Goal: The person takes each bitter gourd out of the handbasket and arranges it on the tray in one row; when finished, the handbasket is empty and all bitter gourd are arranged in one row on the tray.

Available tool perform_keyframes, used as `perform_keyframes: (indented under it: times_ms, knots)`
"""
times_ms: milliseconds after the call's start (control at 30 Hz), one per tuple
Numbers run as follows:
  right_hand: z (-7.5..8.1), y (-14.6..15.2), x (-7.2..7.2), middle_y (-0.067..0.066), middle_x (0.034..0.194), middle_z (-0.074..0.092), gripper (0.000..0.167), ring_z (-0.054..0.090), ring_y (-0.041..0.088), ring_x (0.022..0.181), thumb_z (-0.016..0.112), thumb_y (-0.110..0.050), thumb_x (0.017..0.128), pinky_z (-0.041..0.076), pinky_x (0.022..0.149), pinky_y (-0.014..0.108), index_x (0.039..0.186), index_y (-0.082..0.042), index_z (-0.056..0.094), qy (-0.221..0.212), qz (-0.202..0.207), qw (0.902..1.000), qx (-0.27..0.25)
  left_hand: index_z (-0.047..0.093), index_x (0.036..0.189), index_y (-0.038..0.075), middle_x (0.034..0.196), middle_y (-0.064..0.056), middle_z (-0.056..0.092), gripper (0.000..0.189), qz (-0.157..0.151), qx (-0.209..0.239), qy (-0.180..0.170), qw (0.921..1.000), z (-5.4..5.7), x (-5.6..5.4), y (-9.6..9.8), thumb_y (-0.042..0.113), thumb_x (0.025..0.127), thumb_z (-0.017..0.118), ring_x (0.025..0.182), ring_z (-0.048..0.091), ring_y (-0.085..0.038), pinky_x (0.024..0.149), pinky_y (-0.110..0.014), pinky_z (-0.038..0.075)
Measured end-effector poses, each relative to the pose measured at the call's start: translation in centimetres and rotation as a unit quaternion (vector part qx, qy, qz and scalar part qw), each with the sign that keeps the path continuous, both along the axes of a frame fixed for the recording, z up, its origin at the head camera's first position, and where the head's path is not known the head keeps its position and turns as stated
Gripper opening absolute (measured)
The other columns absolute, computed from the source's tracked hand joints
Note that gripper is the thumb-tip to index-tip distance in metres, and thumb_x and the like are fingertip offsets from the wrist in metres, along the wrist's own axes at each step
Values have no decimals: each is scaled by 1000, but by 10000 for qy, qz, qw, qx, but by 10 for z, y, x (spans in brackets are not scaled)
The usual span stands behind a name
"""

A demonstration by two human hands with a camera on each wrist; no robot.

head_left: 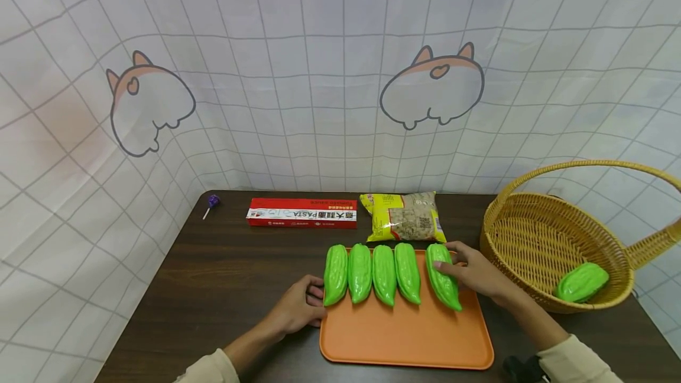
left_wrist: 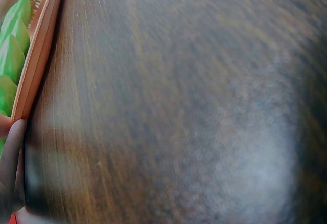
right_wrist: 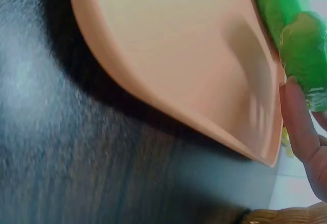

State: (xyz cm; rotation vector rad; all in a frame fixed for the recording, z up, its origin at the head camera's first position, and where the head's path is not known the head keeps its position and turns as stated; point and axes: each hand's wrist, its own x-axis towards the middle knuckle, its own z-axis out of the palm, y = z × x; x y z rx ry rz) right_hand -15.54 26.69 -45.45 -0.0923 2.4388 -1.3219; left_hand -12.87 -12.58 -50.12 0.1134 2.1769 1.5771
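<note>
In the head view an orange tray (head_left: 404,338) lies on the table, with several bright green bitter melons (head_left: 360,273) side by side along its far left part. My left hand (head_left: 298,309) is at the tray's left edge; in the left wrist view its thumb and fingers (left_wrist: 11,155) pinch the rim. My right hand (head_left: 473,272) grips another bitter melon (head_left: 444,282) over the tray's far right part, thumb on top. The right wrist view shows that melon (right_wrist: 305,47) raised above the tray floor, its shadow below. One more bitter melon (head_left: 582,282) lies in the wicker basket (head_left: 537,238).
Behind the tray lie a red and white pasta box (head_left: 302,213) and a yellow printed bag (head_left: 404,217). A purple lollipop (head_left: 213,201) is at the far left corner. The basket's tall handle (head_left: 580,164) arches up at the right. A black object (head_left: 524,368) sits by the right sleeve.
</note>
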Motion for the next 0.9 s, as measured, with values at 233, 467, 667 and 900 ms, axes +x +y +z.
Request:
perform_keyframes:
  times_ms: [233, 467, 667, 900]
  knots:
    - [-4, -9, 1, 27, 128, 56, 78, 67, 23, 94, 66, -43, 95, 61, 74, 40, 152, -1, 32, 9, -56, 9999, 95, 48, 135, -5, 112, -16, 56, 66, 13, 16, 8, 10000, 1, 0, 0, -2, 74, 74, 90, 62, -19, 64, -35, 64]
    - [-7, -16, -2, 27, 125, 56, 80, 67, 22, 90, 66, -41, 95, 62, 72, 40, 153, 1, 30, 40, -172, 9998, 31, 48, 135, -5, 112, -16, 56, 66, 21, -29, -9, 10000, 1, 0, 0, -2, 74, 74, 90, 62, -20, 64, -35, 64]
    - [-11, -18, -4, 28, 126, 57, 78, 67, 21, 91, 66, -42, 95, 61, 73, 39, 151, 1, 31, 70, -219, 9997, 59, 48, 136, -4, 113, -15, 56, 66, 31, -53, -42, 10000, 0, 0, 0, -2, 75, 74, 90, 62, -20, 64, -35, 64]
    - [-10, -18, -4, 30, 131, 54, 76, 67, 24, 96, 66, -43, 95, 61, 76, 40, 149, 0, 35, 102, -280, 9995, 58, 48, 136, -4, 113, -15, 56, 66, 26, -50, -30, 10000, -1, 0, 0, -2, 75, 75, 90, 62, -20, 64, -35, 64]
